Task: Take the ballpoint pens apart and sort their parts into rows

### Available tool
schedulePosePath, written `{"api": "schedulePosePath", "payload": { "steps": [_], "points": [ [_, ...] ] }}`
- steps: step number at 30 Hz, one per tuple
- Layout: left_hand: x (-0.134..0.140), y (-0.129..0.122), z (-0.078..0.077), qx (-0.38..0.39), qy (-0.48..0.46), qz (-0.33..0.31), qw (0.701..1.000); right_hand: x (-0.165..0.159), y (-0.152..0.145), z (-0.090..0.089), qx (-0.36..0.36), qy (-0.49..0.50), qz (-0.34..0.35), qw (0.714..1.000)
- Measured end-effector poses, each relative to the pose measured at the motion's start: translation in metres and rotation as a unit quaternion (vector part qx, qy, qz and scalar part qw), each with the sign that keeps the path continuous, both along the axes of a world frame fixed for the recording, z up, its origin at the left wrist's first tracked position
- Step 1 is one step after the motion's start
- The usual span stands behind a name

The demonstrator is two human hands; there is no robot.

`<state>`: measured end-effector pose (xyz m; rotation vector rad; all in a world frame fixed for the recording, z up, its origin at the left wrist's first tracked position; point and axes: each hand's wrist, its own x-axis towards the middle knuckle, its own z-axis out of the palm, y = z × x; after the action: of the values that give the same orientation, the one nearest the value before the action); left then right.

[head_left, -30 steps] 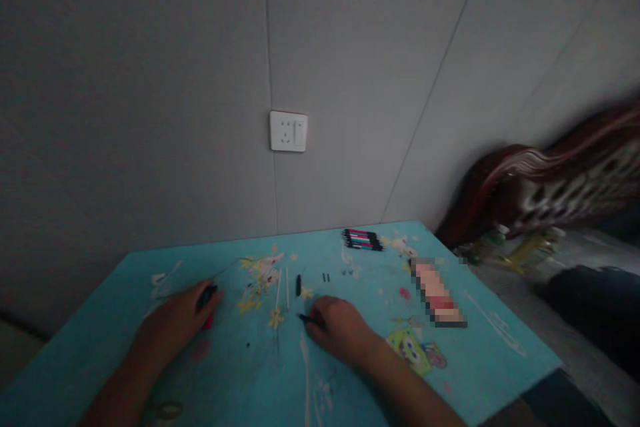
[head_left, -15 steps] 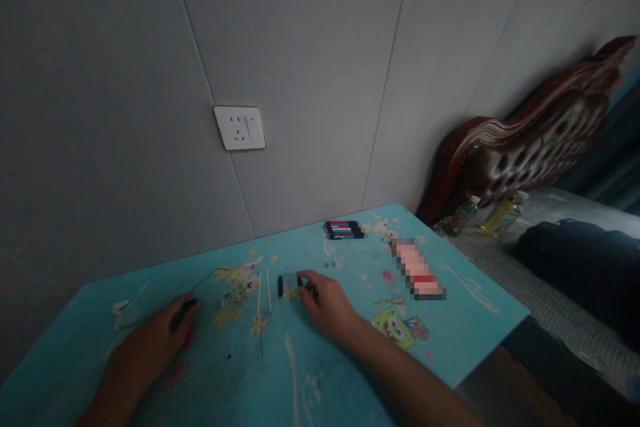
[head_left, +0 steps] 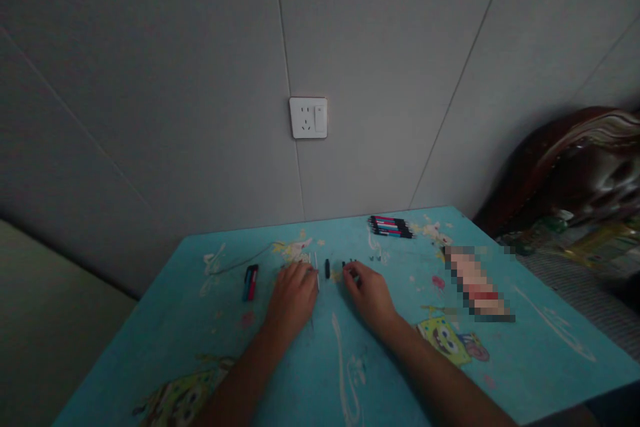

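Note:
My left hand [head_left: 294, 290] is low over the table, palm down, its fingers reaching across two thin white pen refills [head_left: 317, 280]. Its fingertips are at the refills, partly covering them, and no firm grip shows. My right hand [head_left: 370, 290] is closed in a pinch on a small black pen part [head_left: 344, 266], mostly hidden by the fingers. Between the hands a short black pen grip [head_left: 327, 269] lies on the table. Left of my left hand, blue and red pen barrels [head_left: 251, 282] with black ends lie side by side.
Several assembled pens [head_left: 391, 227] lie in a row at the back of the blue cartoon-print table [head_left: 240, 373]. A pixelated pinkish item [head_left: 477, 283] is on the right. Behind stands a grey wall with a socket [head_left: 309, 118]. Bottles [head_left: 600, 247] stand beyond the table's right edge.
My left hand has left the pen barrels on the table and moved right to the refills. My right hand keeps its pinch at nearly the same spot. The view has turned left.

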<state>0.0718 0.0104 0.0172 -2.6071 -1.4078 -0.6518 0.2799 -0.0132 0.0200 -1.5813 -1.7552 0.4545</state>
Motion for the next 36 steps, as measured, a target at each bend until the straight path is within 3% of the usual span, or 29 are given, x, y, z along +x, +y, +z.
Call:
{"api": "schedulePosePath", "payload": {
  "steps": [3, 8, 19, 28, 32, 36],
  "points": [
    [0.021, -0.004, -0.007, 0.014, -0.006, -0.018, 1.000, -0.015, 0.005, -0.002, -0.007, -0.092, -0.007, 0.996],
    [0.023, -0.001, -0.014, 0.008, -0.007, -0.034, 0.999, -0.024, 0.008, -0.001, -0.024, -0.186, -0.001, 0.982],
    [0.021, -0.004, -0.011, -0.030, -0.037, -0.039, 0.998, -0.024, 0.007, -0.001, -0.018, -0.269, 0.028, 0.963],
    [0.009, -0.012, -0.008, -0.031, -0.031, -0.014, 0.999, -0.026, 0.007, -0.006, 0.013, -0.269, 0.031, 0.963],
    [0.011, -0.010, -0.013, -0.012, -0.022, -0.005, 1.000, -0.002, 0.004, 0.003, 0.073, -0.219, 0.026, 0.973],
    [0.011, -0.006, -0.023, -0.002, -0.025, -0.011, 1.000, 0.066, 0.019, 0.012, 0.122, -0.227, -0.116, 0.959]
  ]
}}
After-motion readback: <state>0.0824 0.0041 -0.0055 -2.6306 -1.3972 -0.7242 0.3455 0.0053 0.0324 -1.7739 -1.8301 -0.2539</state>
